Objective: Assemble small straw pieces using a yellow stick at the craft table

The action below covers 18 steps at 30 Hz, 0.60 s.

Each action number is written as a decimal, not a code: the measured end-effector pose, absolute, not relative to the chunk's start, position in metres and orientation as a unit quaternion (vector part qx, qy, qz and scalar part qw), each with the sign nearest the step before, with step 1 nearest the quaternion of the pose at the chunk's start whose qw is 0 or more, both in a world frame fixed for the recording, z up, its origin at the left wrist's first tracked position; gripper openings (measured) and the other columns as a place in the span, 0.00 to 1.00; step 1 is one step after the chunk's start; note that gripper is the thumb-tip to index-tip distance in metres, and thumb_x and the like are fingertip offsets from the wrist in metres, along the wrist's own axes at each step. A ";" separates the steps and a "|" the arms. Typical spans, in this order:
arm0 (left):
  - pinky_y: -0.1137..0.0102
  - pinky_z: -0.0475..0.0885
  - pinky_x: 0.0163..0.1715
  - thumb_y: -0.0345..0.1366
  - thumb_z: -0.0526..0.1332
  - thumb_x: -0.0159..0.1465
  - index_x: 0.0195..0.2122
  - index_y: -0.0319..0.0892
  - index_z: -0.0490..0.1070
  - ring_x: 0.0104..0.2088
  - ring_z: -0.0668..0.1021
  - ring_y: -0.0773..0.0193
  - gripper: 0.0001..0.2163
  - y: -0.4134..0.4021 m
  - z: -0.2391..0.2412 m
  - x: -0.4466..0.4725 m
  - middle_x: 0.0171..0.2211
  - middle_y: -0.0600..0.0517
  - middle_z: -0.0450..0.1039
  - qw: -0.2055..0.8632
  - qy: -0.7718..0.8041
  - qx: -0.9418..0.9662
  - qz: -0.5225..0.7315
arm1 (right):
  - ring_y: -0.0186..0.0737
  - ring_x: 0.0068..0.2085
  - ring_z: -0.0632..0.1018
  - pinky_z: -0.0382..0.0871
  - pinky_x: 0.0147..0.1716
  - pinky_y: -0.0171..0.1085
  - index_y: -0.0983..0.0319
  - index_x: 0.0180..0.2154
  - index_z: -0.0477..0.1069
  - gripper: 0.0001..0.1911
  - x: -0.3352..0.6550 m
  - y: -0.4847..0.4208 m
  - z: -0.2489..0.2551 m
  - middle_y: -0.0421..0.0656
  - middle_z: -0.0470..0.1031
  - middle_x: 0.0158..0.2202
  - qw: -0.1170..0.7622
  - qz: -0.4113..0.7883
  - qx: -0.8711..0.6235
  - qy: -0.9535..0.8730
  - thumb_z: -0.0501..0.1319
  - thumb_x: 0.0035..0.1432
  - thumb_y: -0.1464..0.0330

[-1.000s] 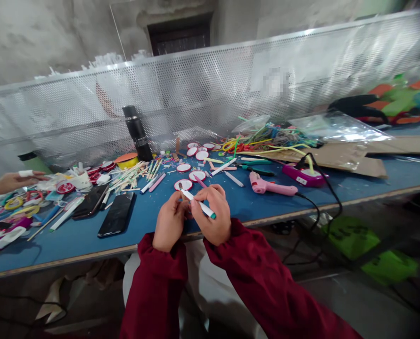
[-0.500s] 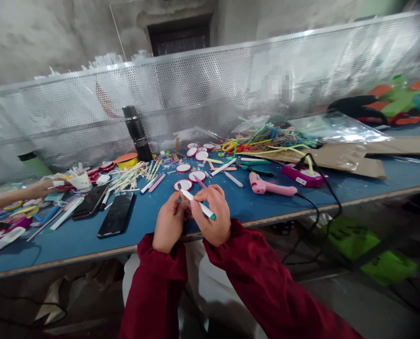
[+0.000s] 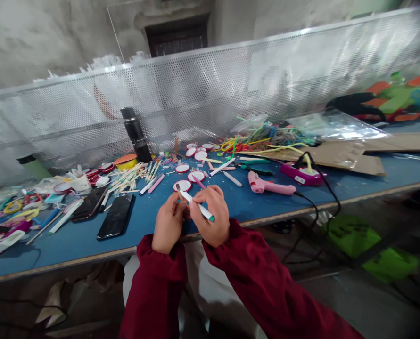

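Note:
My right hand (image 3: pixel 213 214) grips a white marker (image 3: pixel 203 210) with a green end, its other end slanting toward my left hand. In my left hand (image 3: pixel 168 222), the fingers pinch a thin brown stick (image 3: pixel 179 190) whose upper end pokes out above the fingertips. The marker's front end meets or nearly meets the stick; the exact contact is too small to make out. Both hands are over the front edge of the blue table (image 3: pixel 153 212). Just beyond them lie white discs with red rims (image 3: pixel 182 185), and a pink stick-like piece (image 3: pixel 198 182) shows behind my fingers.
Left of my hands lie a black phone (image 3: pixel 116 217) and a second phone (image 3: pixel 89 204). Rightward are a pink glue gun (image 3: pixel 270 184), a purple power strip (image 3: pixel 303 175) and black-jawed pliers (image 3: pixel 255 169). A black bottle (image 3: pixel 136 134) stands against the perforated metal screen (image 3: pixel 202 89).
My two hands hold nearly the same pose with the marker and brown stick. At the far left, another person's hand and forearm have withdrawn from the pile. The view shifts slightly.

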<state>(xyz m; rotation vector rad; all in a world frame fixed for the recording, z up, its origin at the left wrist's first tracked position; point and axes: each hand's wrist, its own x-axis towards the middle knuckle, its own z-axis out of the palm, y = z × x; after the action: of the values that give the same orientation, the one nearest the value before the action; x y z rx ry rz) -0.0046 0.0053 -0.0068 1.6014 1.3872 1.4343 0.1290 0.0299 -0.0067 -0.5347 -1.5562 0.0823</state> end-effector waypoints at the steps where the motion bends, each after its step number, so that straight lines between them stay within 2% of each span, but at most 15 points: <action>1: 0.74 0.67 0.27 0.40 0.58 0.68 0.41 0.43 0.72 0.25 0.74 0.67 0.07 0.005 -0.007 -0.005 0.27 0.56 0.73 0.286 0.519 0.602 0.535 | 0.40 0.34 0.76 0.67 0.47 0.46 0.57 0.32 0.65 0.06 0.129 0.030 -0.007 0.38 0.74 0.30 0.675 0.040 -0.238 -0.697 0.58 0.64 0.71; 15: 0.72 0.67 0.27 0.39 0.56 0.68 0.41 0.44 0.70 0.26 0.76 0.66 0.07 0.005 -0.004 -0.005 0.28 0.55 0.75 0.270 0.550 0.600 0.515 | 0.40 0.34 0.77 0.65 0.47 0.45 0.57 0.31 0.66 0.08 0.130 0.030 -0.006 0.39 0.75 0.29 0.661 0.032 -0.289 -0.692 0.57 0.65 0.70; 18: 0.73 0.67 0.28 0.40 0.55 0.70 0.40 0.44 0.68 0.26 0.77 0.66 0.07 0.004 -0.003 -0.004 0.30 0.54 0.78 0.271 0.557 0.595 0.512 | 0.40 0.38 0.78 0.62 0.50 0.45 0.57 0.35 0.71 0.08 0.143 0.032 -0.004 0.41 0.79 0.33 0.613 0.015 -0.338 -0.713 0.56 0.69 0.68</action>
<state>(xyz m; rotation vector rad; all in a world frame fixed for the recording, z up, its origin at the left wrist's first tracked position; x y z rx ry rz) -0.0043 0.0040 -0.0031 1.6027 1.4993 1.3796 0.1428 0.0315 -0.0042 -0.7803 -1.6450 0.0354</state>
